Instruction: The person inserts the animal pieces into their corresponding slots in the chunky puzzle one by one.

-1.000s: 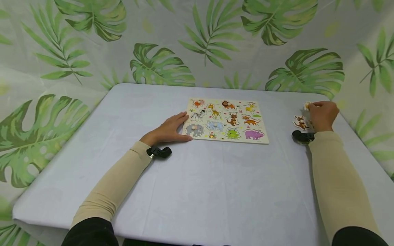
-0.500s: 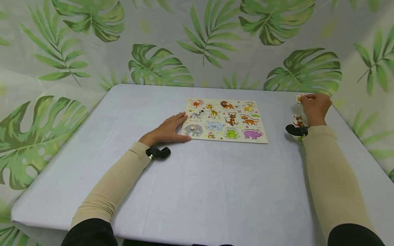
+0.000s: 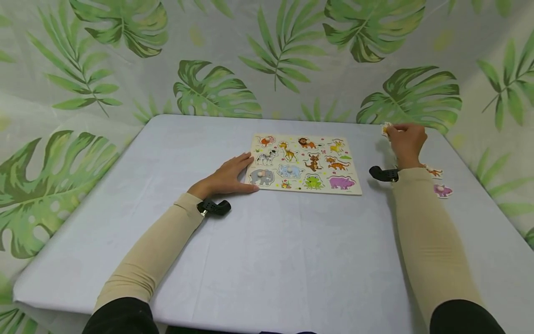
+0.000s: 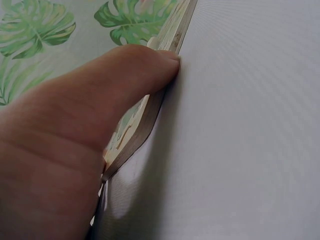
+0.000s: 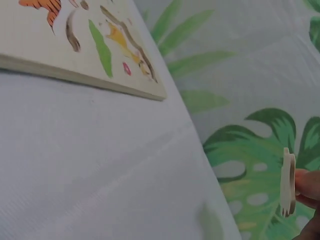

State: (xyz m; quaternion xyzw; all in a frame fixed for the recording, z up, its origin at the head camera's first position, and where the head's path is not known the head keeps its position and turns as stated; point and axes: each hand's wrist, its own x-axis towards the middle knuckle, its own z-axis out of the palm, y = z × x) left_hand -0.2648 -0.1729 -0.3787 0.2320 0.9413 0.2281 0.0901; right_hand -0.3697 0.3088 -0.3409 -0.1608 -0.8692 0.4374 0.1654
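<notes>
A wooden animal puzzle board (image 3: 285, 138) lies flat near the table's far side. My left hand (image 3: 227, 176) rests at its near left corner, fingers extended along the left side; in the left wrist view the thumb (image 4: 135, 75) presses the board's edge. Off the board's right side, my right hand (image 3: 408, 143) pinches a small yellowish animal puzzle piece (image 3: 384, 130) above the table. The right wrist view shows that piece (image 5: 287, 185) edge-on, so its picture is hidden. A grey elephant piece (image 3: 267, 180) with a knob sits in the board.
Right of my right forearm lie an orange animal piece (image 3: 435, 173) and a purple hippo piece (image 3: 443, 191). The forearm covers the spot where other pieces lay. White cloth (image 3: 267, 260) covers the table, and a leaf-print sheet (image 3: 221, 88) hangs behind it.
My right hand has picked up the yellowish piece and carried it left toward the board, uncovering the orange and purple pieces. The left hand stays on the board's corner.
</notes>
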